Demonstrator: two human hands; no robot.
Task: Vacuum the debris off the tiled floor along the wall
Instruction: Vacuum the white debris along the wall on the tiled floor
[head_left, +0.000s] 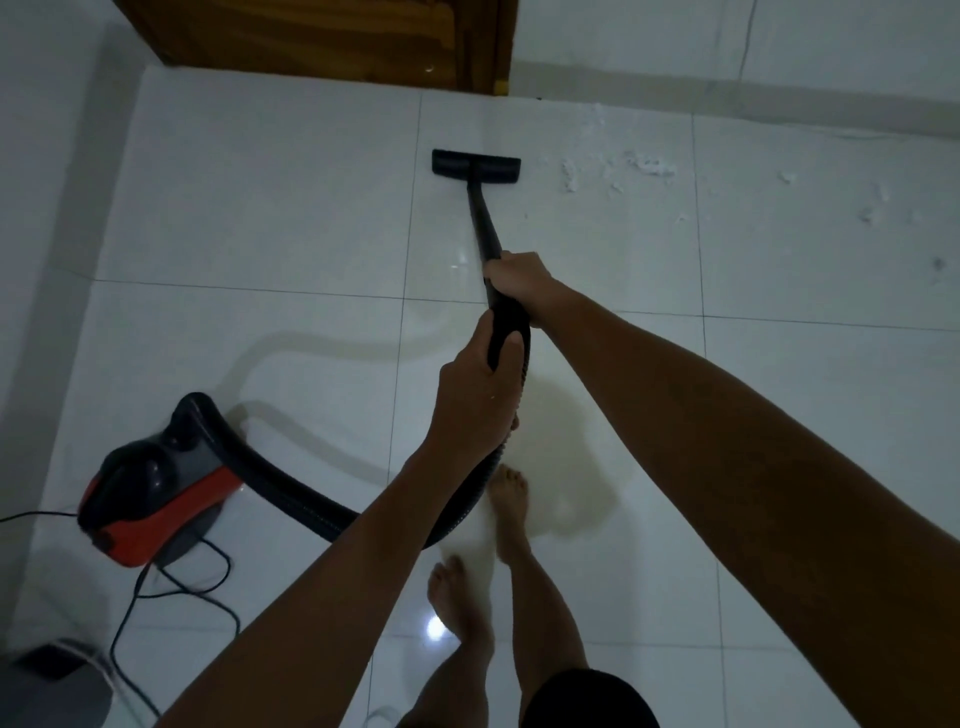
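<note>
Now | two hands, left hand (475, 384), right hand (517, 278), hold one wand (483, 223) | one nozzle (476, 165)

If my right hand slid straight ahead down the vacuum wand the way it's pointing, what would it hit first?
Your right hand would run along the black wand and meet the floor nozzle first. Past the nozzle lies bare tile, then the wooden door. The white debris sits off to the right, outside that line.

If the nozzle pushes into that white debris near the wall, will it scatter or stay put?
The white debris looks fluffy and loose, so probably light and easily scattered. The nozzle is wide and flat, so it likely shoves some flakes ahead.
</note>
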